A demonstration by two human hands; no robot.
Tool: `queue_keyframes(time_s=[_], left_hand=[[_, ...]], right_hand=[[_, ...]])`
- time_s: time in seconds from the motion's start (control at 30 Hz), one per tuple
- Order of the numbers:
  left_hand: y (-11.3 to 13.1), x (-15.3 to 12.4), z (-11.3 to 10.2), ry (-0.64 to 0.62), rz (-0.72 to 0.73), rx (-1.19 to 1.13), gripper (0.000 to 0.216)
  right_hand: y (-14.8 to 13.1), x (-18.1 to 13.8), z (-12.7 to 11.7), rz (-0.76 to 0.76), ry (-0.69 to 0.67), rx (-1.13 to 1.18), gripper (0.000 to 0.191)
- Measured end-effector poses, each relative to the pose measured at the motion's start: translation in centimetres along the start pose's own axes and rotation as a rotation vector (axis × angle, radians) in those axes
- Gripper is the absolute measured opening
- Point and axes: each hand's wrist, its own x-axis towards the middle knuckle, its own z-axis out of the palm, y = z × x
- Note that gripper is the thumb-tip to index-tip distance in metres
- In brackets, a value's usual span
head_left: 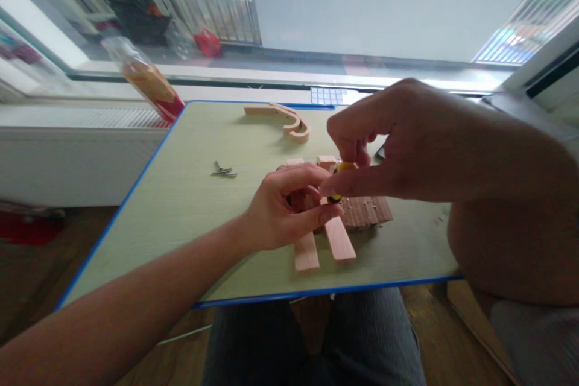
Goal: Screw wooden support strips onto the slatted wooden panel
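Observation:
My right hand (389,145) is closed on the handle of a yellow and black screwdriver (346,166), holding it from above. Thumb and fingers of my left hand (289,202) close round its lower end. The screwdriver's tip is hidden behind my fingers. Beneath both hands lie two pale wooden slats (340,238), side by side, across a brown ribbed wooden piece (368,211) with small metal-looking bits on it. My hands cover the middle of these pieces.
Two curved wooden pieces (298,126) lie near the table's far edge. Several small metal screws or pins (223,171) are on the left of the blue-edged table (181,205). A plastic-wrapped package (149,81) leans by the window; a dark object (380,152) sits behind my right hand.

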Motion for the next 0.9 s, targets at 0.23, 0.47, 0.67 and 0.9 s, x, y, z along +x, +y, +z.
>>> queue_keyframes(time_s=[0.23,0.47,0.67,0.9], left_hand=[[0.3,0.3,-0.4,-0.060,0.068,0.113,0.010],[0.5,0.0,-0.7,-0.096,0.042,0.122,0.007],[0.6,0.1,-0.7,-0.058,0.003,0.076,0.005],[0.9,0.0,-0.3,-0.052,-0.103,-0.127,0.011]], right_hand=[[0.3,-0.3,-0.8,-0.056,-0.048,0.078,0.020],[0.3,-0.7,-1.1,-0.119,-0.120,0.105,0.015],[0.0,-0.7,-1.0,-0.078,-0.115,0.088,0.011],[0.0,-0.9,-0.9,-0.034,-0.078,0.087,0.013]])
